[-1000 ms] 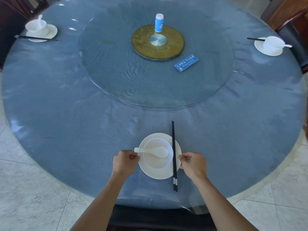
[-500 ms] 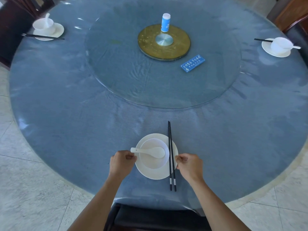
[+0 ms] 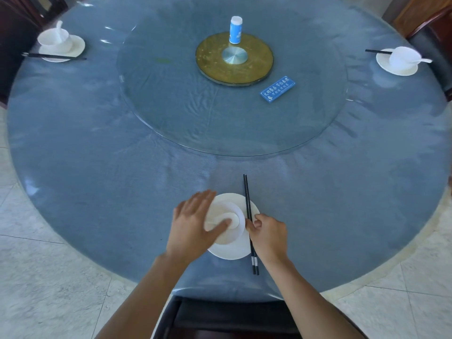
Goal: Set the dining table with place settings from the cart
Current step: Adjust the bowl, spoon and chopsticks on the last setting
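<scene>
At the table's [image 3: 97, 143] far left, a setting [image 3: 75, 48] has its sticks lying crosswise. The left hand [image 3: 193, 223] is spread flat over the near bowl [image 3: 230, 237], thumb across it, gripping nothing. The bowl sits on a plate [image 3: 230, 253] at the near edge. Far behind stands a bottle [image 3: 235, 30], its blue label unreadable. The chopsticks [image 3: 248, 206] cross the plate's right rim and run lengthwise away from the person, tips toward the centre, banded ends nearest. The right hand [image 3: 269, 237] pinches them between thumb and curled forefinger. A blue sign [image 3: 277, 89] bears white Chinese characters, too small to read.
</scene>
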`<state>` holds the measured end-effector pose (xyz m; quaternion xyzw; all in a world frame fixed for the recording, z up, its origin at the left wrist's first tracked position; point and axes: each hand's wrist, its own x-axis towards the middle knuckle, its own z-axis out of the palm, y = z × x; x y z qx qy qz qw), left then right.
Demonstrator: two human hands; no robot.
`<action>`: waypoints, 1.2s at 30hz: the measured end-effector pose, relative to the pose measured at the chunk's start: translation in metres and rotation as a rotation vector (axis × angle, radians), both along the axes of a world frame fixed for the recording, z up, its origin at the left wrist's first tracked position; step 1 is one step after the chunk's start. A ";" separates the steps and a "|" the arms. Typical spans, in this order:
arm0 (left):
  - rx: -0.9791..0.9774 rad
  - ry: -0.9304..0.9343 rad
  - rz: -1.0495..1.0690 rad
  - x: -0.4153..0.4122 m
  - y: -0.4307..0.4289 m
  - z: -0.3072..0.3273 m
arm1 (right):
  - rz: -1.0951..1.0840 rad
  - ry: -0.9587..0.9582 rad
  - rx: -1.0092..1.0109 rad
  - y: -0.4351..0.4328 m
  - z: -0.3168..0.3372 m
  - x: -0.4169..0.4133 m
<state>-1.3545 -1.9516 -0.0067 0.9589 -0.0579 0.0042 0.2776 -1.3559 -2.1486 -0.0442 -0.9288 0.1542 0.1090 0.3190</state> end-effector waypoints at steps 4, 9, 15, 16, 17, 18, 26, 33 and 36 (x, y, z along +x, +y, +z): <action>0.165 0.249 -0.227 0.002 -0.015 -0.010 | 0.015 0.098 -0.077 0.001 -0.004 -0.002; 0.174 0.313 -0.278 0.004 -0.016 -0.021 | -0.031 0.125 -0.093 0.003 -0.008 -0.006; 0.158 0.304 -0.314 0.010 -0.019 -0.022 | -0.048 0.124 -0.111 0.006 -0.008 -0.009; 0.157 0.304 -0.324 0.010 -0.019 -0.021 | -0.048 0.126 -0.118 0.006 -0.007 -0.010; 0.155 0.301 -0.331 0.010 -0.020 -0.021 | -0.048 0.129 -0.123 0.006 -0.007 -0.010; 0.155 0.298 -0.335 0.011 -0.020 -0.021 | -0.051 0.131 -0.125 0.006 -0.007 -0.010; 0.150 0.295 -0.339 0.013 -0.020 -0.021 | -0.090 0.131 -0.157 0.007 -0.009 -0.011; 0.157 0.281 -0.343 0.013 -0.022 -0.022 | -0.078 0.140 -0.193 0.008 -0.009 -0.010; 0.164 0.279 -0.347 0.014 -0.022 -0.022 | -0.068 0.139 -0.193 0.009 -0.008 -0.011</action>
